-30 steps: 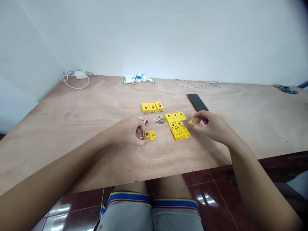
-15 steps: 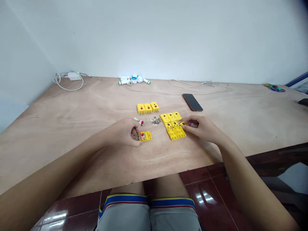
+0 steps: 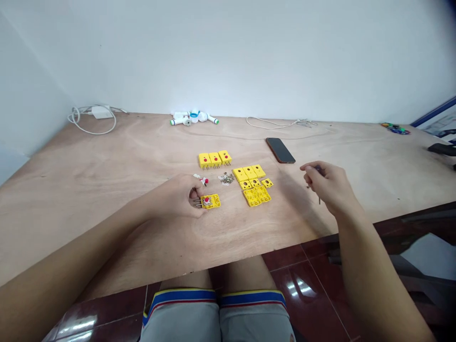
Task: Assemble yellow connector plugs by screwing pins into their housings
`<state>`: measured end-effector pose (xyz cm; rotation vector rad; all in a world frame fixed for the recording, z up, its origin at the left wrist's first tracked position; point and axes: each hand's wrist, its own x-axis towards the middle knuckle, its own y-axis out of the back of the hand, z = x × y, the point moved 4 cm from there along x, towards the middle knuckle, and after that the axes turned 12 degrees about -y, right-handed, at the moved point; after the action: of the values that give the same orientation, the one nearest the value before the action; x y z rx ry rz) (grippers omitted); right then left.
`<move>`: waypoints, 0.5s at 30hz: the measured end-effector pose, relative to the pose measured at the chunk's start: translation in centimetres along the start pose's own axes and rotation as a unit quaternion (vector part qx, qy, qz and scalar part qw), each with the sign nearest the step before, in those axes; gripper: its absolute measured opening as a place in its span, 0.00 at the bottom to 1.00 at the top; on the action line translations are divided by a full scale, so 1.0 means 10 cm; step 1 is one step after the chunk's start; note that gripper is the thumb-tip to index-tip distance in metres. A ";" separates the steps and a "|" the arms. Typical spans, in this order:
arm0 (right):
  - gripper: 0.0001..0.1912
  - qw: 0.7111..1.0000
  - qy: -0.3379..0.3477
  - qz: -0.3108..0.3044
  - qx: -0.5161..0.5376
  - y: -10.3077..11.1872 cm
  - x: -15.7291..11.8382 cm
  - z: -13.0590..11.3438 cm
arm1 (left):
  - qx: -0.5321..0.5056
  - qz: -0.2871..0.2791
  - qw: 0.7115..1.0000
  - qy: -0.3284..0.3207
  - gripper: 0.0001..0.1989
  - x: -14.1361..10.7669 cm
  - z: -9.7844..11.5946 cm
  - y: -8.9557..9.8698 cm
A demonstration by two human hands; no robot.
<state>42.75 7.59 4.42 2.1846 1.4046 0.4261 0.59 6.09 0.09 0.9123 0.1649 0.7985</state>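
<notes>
The left hand [image 3: 176,194] pinches the prong end of an open case [image 3: 215,201] between thumb and fingers, nearer the person than the screw pile [image 3: 226,179] and slightly to its left. The case is a yellow shell lying open side up; in it sit a red button [image 3: 206,200] on a pale mount and metal prongs [image 3: 198,203] that stick out toward the palm. The right hand [image 3: 332,184], well to the right of the screw pile, is closed around a small tool [image 3: 319,199] whose thin metal shaft points down.

Small white and red parts [image 3: 204,180] lie just left of the screw pile, near the left hand's fingers. Beyond the pile stand three closed cases [image 3: 215,160] in a row, each with a red button and prongs. To the pile's right are three yellow covers [image 3: 249,173] with round holes, then three small plates [image 3: 255,183], and nearest the person two open shells [image 3: 257,195] side by side, with molded ridges inside.

Farther out on the wooden surface [image 3: 142,152], a phone [image 3: 280,150] lies beyond the pile and to its right. White tubes [image 3: 194,117], a thin cord [image 3: 270,125] and a white charger [image 3: 101,112] with its cable lie along the wall.
</notes>
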 end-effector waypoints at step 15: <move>0.05 0.980 -0.001 0.054 -0.194 0.34 0.15 0.30 | 0.007 -0.010 1.000 0.000 0.11 -0.01 -0.03 -0.03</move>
<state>47.42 7.04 3.89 1.9416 1.0962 0.6765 0.51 6.11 -0.33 0.9227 0.1789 0.7800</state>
